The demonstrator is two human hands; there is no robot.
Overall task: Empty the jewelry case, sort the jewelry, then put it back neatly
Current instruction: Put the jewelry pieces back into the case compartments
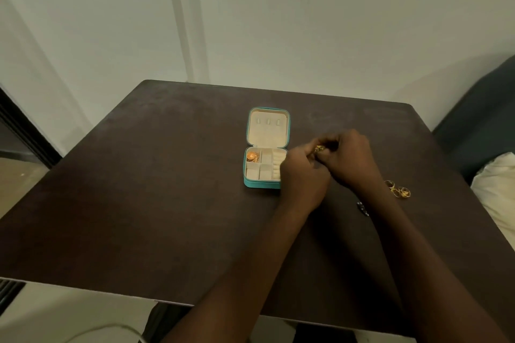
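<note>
A small teal jewelry case (262,184) lies open on the dark table, its cream lid flat behind it. Gold jewelry (252,156) fills its back left compartment; the other compartments look bare. Just right of the case, my left hand (303,175) and my right hand (349,160) meet, both pinching a small gold piece (319,149) between their fingertips. Gold rings (398,189) lie on the table to the right of my right wrist. A small dark piece (362,207) lies beside my right forearm, partly hidden.
The dark brown table (167,203) stands against a pale wall. A dark sofa (485,120) with a white cushion (498,198) is at the right. The table's near edge runs across the bottom, with a white cable (106,328) on the floor below.
</note>
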